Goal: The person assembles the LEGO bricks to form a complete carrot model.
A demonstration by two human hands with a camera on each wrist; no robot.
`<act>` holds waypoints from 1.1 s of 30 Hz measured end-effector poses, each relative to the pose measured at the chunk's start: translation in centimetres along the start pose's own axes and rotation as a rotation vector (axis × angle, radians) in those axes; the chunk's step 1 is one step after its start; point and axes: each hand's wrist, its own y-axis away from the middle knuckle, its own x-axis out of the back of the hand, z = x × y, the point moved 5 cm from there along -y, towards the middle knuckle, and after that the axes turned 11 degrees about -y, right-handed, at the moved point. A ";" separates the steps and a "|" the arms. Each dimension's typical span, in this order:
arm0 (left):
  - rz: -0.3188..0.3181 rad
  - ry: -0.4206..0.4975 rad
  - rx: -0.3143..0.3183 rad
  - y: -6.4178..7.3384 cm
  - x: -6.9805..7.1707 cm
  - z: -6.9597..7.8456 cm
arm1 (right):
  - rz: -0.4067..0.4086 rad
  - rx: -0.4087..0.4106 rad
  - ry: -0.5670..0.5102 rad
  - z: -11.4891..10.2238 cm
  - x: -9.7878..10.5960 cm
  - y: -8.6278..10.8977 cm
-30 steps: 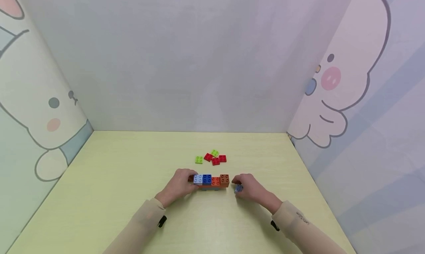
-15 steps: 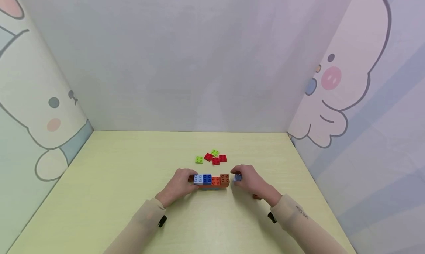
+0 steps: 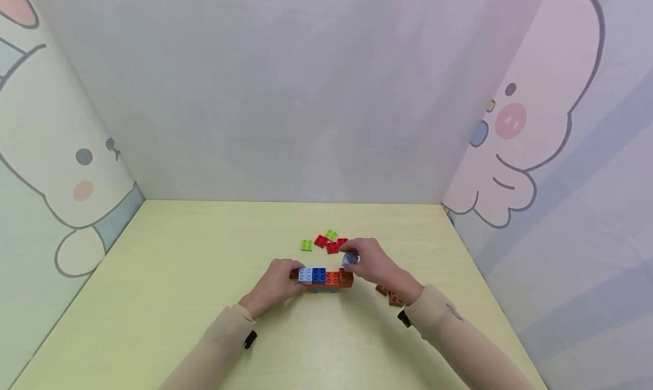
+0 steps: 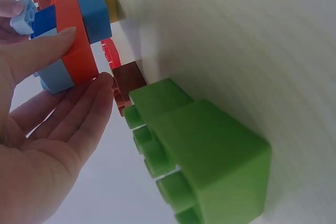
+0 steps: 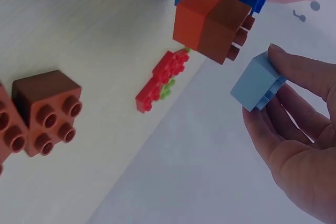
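Head view: The block structure (image 3: 319,275) is on the table (image 3: 204,237), between the hands. Light blue, blue and brown top blocks are fitted; bare orange studs remain between blue and brown. The work is judged part complete. Three red blocks (image 3: 333,248) and two lime blocks (image 3: 306,245) lie loose on the far side, two brown blocks (image 3: 395,298) on the near right.

Left wrist view: The left hand (image 4: 52,124) has its fingers clamped on the structure's left end, thumb against the orange layer. Two dark green blocks (image 4: 210,145) stand apart, apparently unused.

Right wrist view: The right hand (image 5: 299,124) has fingers and thumb pinched on a pale blue block (image 5: 257,82). It is apart from the structure and not yet joined.
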 end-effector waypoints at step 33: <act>0.019 0.009 -0.029 -0.3 -0.2 -0.2 | -0.202 0.036 0.075 -1.6 -4.7 -2.1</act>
